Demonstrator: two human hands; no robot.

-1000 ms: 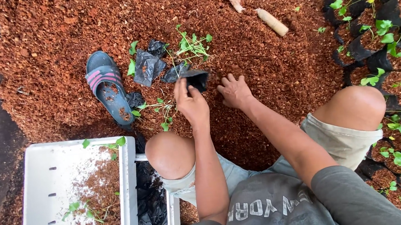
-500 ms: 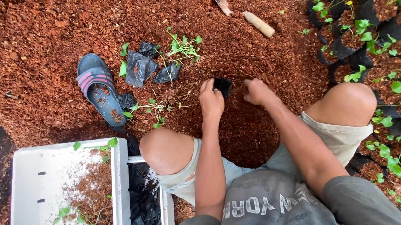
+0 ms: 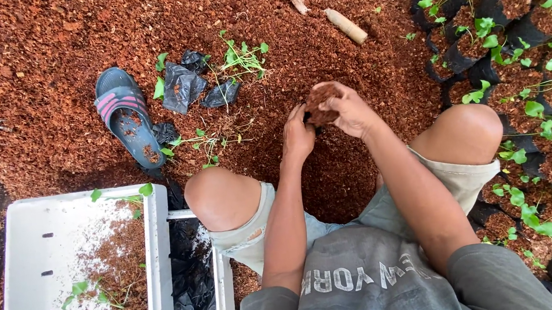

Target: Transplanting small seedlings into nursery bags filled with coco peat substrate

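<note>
While both hands clasp it, the soil-filled black bag stands mouth-up.

left hand cupped, right hand curled, arms extended forward

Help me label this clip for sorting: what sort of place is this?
Probably a plant nursery's potting spot, outdoors on the ground. A heap of reddish-brown coir-like potting mix covers the ground, rows of black grow bags with seedlings stand to the right, and loose seedlings lie nearby.
</note>
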